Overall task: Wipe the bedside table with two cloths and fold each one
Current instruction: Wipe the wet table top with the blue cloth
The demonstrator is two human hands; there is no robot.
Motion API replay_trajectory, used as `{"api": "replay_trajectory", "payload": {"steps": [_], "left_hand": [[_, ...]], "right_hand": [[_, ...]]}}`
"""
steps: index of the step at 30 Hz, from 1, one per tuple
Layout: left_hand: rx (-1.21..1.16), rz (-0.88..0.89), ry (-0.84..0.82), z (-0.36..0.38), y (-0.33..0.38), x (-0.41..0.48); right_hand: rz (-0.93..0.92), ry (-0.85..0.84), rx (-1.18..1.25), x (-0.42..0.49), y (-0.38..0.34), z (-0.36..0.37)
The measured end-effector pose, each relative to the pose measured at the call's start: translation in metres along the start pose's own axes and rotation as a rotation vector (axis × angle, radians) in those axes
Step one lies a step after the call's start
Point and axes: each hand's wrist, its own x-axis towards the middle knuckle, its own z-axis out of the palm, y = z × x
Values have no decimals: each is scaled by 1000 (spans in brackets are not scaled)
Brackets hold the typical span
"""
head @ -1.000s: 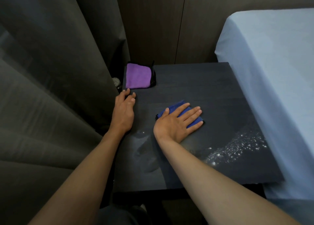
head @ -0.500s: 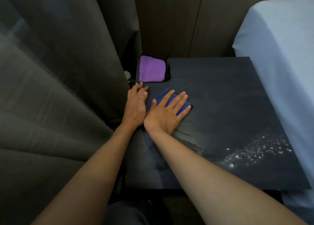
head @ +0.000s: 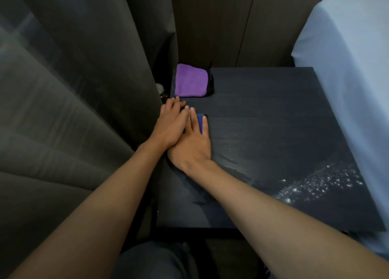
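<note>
Has slid the blue cloth [head: 200, 121] left across the bedside table [head: 273, 120]; presses it under the flat right hand [head: 193, 146]; rests the left hand [head: 170, 125], fingers straight, overlapping the right.

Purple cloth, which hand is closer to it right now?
Left. The left hand lies with its fingertips just short of the purple cloth; the right hand presses flat on the blue cloth, farther from it and nearer the person.

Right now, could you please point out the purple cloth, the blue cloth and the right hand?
purple cloth [head: 190, 82]: head view, centre of top.
blue cloth [head: 200, 124]: head view, exposed strip of fabric.
right hand [head: 192, 147]: head view, back of hand.
</note>
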Motion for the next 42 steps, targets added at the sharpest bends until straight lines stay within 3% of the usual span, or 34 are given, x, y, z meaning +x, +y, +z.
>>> {"api": "replay_trajectory", "payload": {"steps": [5,11,20,29,42], "left_hand": [[20,-5,-27,-9,4,4],[319,21,-58,-3,5,-4],[225,-25,-153,-10,8,-3],[191,-71,-113,0,11,-11],[223,-74,-86,11,8,-11]], "right_hand": [[-147,80,33,-5,6,3],[-270,123,47,-14,11,6],[-541,106,89,-27,33,2],[-762,9,-46,-34,61,-4],[-840,-56,-127,-48,94,-7]]}}
